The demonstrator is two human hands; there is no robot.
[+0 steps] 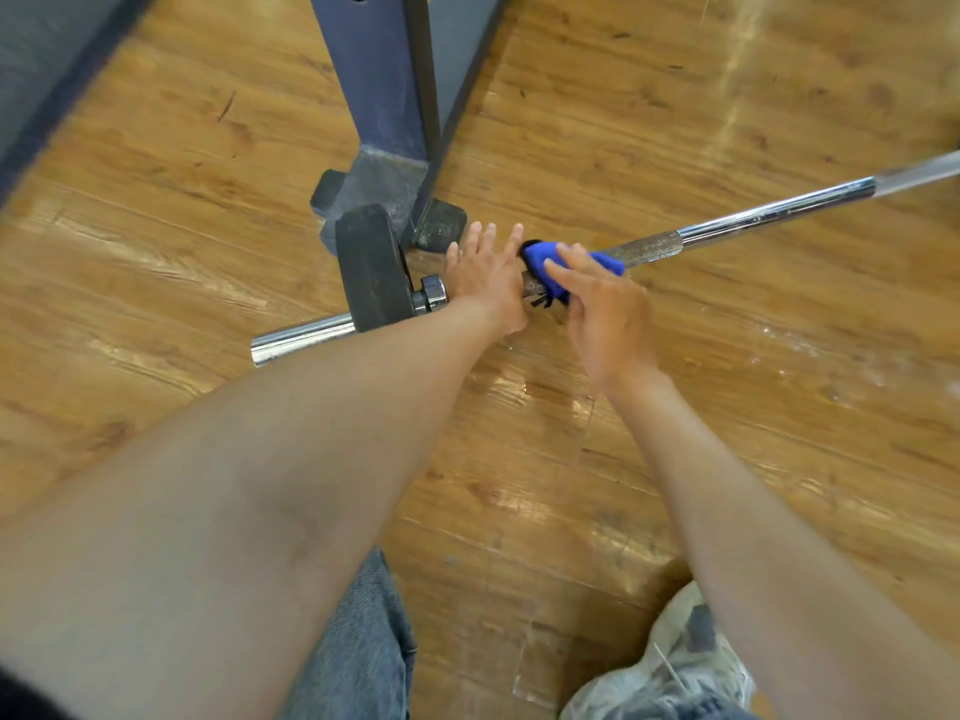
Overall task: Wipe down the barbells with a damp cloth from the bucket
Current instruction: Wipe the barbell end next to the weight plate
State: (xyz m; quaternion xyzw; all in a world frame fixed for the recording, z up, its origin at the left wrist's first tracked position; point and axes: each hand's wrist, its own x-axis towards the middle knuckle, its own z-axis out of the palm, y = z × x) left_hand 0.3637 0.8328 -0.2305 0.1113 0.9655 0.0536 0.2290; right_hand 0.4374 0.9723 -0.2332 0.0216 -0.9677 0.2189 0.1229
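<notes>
Blue cloth (563, 267) on barbell (727, 220) – R hand (608, 314) touching.

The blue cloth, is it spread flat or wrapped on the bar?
Wrapped: the blue cloth drapes over the barbell, under the right hand.

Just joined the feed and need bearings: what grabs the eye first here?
The bright blue cloth draped over the barbell at mid-frame, with the right hand on it. The left hand rests open on the bar beside a dark weight plate, near a rack's foot on the wooden floor.
</notes>
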